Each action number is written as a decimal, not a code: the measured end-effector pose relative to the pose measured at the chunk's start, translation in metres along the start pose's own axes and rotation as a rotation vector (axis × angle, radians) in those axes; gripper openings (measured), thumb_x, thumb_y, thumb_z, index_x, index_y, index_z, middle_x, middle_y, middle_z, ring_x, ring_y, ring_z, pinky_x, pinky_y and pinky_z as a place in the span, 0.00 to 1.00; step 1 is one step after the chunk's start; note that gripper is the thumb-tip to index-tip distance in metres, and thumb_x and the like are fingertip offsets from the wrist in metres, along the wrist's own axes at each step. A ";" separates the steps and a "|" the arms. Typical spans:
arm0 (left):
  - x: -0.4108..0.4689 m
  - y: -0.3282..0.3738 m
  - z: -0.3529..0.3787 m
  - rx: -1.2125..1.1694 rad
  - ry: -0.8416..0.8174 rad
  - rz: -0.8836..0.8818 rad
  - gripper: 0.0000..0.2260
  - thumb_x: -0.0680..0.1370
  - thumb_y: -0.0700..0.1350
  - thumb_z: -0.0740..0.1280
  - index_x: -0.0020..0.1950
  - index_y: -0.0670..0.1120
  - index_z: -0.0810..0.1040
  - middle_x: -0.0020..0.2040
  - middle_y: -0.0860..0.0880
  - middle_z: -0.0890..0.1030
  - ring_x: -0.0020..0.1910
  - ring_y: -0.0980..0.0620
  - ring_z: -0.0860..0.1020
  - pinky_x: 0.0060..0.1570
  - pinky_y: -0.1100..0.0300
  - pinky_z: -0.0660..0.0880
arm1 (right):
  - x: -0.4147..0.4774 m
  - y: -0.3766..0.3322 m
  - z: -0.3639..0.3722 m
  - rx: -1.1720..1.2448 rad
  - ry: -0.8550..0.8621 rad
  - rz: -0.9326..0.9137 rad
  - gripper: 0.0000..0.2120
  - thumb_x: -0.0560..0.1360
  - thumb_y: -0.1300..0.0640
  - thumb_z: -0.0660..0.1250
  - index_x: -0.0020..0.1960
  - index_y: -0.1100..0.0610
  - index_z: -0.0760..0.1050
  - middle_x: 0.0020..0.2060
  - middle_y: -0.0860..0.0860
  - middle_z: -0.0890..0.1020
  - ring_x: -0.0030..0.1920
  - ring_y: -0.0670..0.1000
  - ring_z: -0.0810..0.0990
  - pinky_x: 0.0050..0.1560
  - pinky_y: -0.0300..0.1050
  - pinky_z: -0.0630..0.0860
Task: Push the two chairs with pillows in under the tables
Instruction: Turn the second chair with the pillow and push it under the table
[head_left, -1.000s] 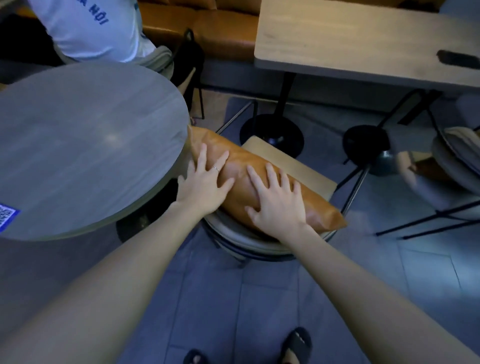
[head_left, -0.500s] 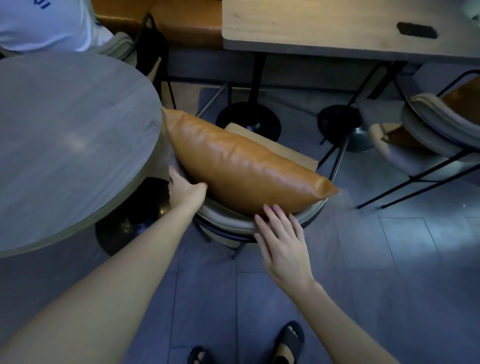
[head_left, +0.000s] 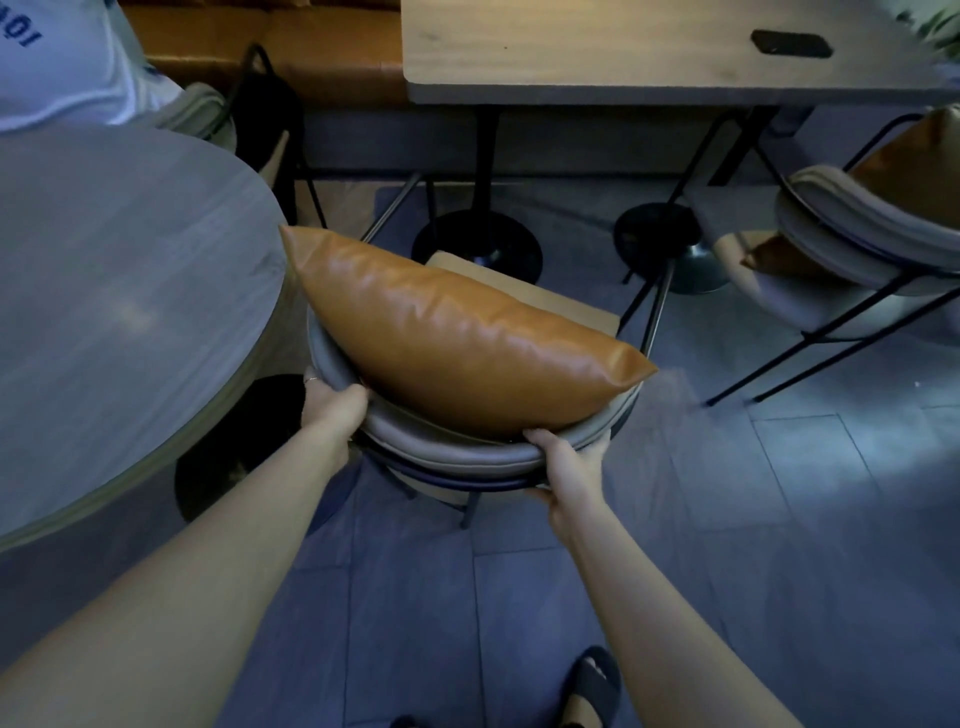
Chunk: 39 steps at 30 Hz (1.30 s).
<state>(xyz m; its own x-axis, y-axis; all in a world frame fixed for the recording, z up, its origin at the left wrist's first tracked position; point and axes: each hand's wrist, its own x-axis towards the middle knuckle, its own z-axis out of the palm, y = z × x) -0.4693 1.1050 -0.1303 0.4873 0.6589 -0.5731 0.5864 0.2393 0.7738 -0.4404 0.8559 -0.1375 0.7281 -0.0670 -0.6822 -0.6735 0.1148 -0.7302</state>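
Observation:
A chair (head_left: 457, 454) with a grey padded curved backrest stands in front of me, its pale wooden seat facing the rectangular table (head_left: 597, 52). A tan leather pillow (head_left: 447, 343) leans on the backrest. My left hand (head_left: 332, 402) grips the backrest's left side. My right hand (head_left: 566, 462) grips its right side, thumb on top. A second chair (head_left: 857, 234) with a tan pillow (head_left: 919, 166) stands at the right edge, partly cut off.
A round grey table (head_left: 130, 291) fills the left side, close to the chair. A person in a white shirt (head_left: 62, 62) sits behind it. Black pedestal bases (head_left: 478, 249) stand under the rectangular table, an orange bench behind. A dark phone (head_left: 789, 44) lies on that table.
Both hands left the pillow and moved down onto the chair's backrest, closing around it. The pillow now stands more upright against the backrest.

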 end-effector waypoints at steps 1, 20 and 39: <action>0.002 0.000 0.000 -0.022 -0.012 -0.011 0.37 0.76 0.38 0.67 0.81 0.51 0.55 0.72 0.44 0.73 0.66 0.40 0.74 0.65 0.42 0.74 | 0.004 0.000 0.003 -0.002 0.023 -0.010 0.51 0.72 0.62 0.76 0.83 0.43 0.48 0.71 0.57 0.76 0.63 0.64 0.80 0.60 0.68 0.80; 0.006 0.010 0.056 -0.074 -0.031 -0.047 0.31 0.73 0.38 0.69 0.73 0.52 0.62 0.61 0.44 0.76 0.51 0.42 0.78 0.42 0.48 0.80 | 0.083 -0.059 -0.030 -0.155 -0.026 -0.061 0.36 0.71 0.64 0.74 0.71 0.45 0.61 0.54 0.55 0.81 0.47 0.59 0.84 0.27 0.48 0.82; 0.064 0.086 0.131 0.204 0.051 0.151 0.34 0.80 0.42 0.64 0.80 0.61 0.51 0.71 0.43 0.73 0.65 0.36 0.75 0.62 0.39 0.75 | 0.216 -0.183 -0.059 -0.408 -0.081 -0.089 0.29 0.69 0.63 0.71 0.66 0.51 0.64 0.51 0.58 0.79 0.46 0.61 0.83 0.36 0.61 0.86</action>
<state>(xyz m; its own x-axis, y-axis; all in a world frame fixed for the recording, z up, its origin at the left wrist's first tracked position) -0.3031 1.0748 -0.1363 0.5490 0.7128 -0.4366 0.6303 -0.0100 0.7763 -0.1672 0.7624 -0.1529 0.7822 0.0212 -0.6226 -0.5910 -0.2911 -0.7523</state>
